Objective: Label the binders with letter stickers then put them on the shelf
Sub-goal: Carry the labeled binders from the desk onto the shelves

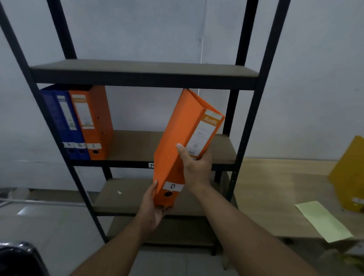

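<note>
An orange binder point(176, 141) with a white "D" sticker on its spine hangs tilted in front of the black shelf rack point(144, 75), its top leaning right under the upper board. My left hand point(153, 207) cups its bottom end. My right hand point(196, 165) grips the spine halfway up. On the middle shelf board point(135, 144), at the left, stand two blue binders point(63, 122) marked A and B and an orange binder point(92, 121) marked C, all upright and touching.
A wooden table point(279, 183) stands to the right of the rack with a yellow binder point(357, 172) leaning on it and a pale green sheet point(323, 221). A black object point(11, 259) sits at the bottom left. Lower shelf boards lie beneath.
</note>
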`<state>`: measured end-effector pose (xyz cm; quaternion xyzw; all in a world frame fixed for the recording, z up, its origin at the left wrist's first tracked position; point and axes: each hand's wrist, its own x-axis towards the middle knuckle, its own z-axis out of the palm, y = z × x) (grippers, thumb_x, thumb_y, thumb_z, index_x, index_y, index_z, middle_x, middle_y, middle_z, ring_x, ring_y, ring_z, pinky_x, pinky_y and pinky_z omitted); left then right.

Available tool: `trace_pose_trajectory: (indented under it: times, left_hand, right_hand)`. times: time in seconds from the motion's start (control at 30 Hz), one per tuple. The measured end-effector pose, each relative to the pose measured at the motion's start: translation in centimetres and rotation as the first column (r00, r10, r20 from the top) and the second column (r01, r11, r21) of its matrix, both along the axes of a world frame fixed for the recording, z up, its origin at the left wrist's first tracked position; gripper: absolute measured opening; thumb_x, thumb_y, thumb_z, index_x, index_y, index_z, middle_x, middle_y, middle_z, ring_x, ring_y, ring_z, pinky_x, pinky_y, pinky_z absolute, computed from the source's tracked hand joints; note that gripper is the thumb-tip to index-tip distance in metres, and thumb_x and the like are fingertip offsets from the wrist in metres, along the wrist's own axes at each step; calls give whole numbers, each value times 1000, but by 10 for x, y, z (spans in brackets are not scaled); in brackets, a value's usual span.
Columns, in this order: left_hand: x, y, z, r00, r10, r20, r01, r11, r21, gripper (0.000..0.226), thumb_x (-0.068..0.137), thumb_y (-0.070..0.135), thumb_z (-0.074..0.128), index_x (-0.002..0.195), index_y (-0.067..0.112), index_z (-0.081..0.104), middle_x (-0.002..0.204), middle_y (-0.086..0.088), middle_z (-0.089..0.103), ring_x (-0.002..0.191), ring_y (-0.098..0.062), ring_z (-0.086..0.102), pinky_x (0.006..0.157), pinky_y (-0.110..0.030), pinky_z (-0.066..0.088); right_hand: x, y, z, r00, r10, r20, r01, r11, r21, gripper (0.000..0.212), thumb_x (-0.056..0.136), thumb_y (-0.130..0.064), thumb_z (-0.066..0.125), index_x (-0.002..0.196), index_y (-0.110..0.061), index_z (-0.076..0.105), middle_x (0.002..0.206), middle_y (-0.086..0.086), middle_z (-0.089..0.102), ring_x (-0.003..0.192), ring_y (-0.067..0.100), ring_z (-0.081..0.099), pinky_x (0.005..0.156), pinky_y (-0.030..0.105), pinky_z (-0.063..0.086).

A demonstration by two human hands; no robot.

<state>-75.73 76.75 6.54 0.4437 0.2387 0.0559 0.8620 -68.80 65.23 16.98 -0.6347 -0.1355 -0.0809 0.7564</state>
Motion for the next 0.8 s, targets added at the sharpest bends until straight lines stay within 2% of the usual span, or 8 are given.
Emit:
trace_pose_trajectory:
  times: [0.2,0.3,0.43,0.53,0.6,0.67,0.73,0.8]
  left_hand:
    - [15,48,-6,997,56,50,-57,998,12,50,106,48,53,149,22,50,134,-15,65,126,-35,61,113,-57,48]
    - [38,70,-9,997,62,39,-63,997,40,52,107,49,49,152,23,47,135,-14,63,126,-33,61,103,-53,53]
    - [67,93,-9,994,106,21,-107,994,34,61,104,58,49,153,22,45,134,-12,63,118,-27,63,85,-42,56]
    - [89,113,-6,992,113,54,-117,990,74,71,102,61,51,158,19,38,143,-13,58,116,-21,63,90,-38,53]
    - [106,132,-2,991,120,51,-126,983,137,71,102,56,53,158,15,37,147,-14,57,116,-19,63,97,-37,51]
    - [117,149,2,993,114,24,-117,974,192,71,100,53,58,155,13,40,147,-15,58,125,-24,62,103,-39,49]
    - [130,162,4,991,134,-12,-126,960,251,61,102,51,57,148,12,48,142,-14,62,129,-28,61,108,-41,49]
    - [142,168,4,988,148,-38,-129,941,313,44,104,51,55,129,15,62,131,-11,68,119,-24,66,100,-37,54]
  right_hand:
    - [22,42,-8,997,11,-78,-10,1000,5,78,88,-44,87,152,-37,43,134,-15,67,116,4,70,95,33,61]
    - [43,64,-14,995,-8,-97,8,1000,-1,81,87,-43,89,153,-37,41,134,-15,66,114,0,70,93,32,62]
    - [74,94,-12,994,15,-104,-14,1000,14,75,90,-38,86,152,-34,43,131,-16,67,111,-4,70,87,24,59]
    - [98,122,-7,994,21,-109,-16,999,42,70,92,-39,84,148,-37,43,130,-16,65,113,3,70,92,29,58]
    - [117,141,-3,991,43,-126,-35,997,65,70,93,-37,84,148,-36,41,127,-16,64,109,2,69,88,25,56]
    - [131,155,-1,989,66,-134,-57,996,71,69,94,-36,83,145,-39,37,125,-19,62,106,-1,67,82,19,53]
    - [149,169,-1,984,107,-144,-101,993,54,72,94,-37,83,145,-41,33,128,-19,60,109,1,65,87,22,54]
    - [166,181,-1,979,138,-148,-139,990,6,74,94,-39,82,148,-39,31,131,-16,59,111,4,64,90,28,55]
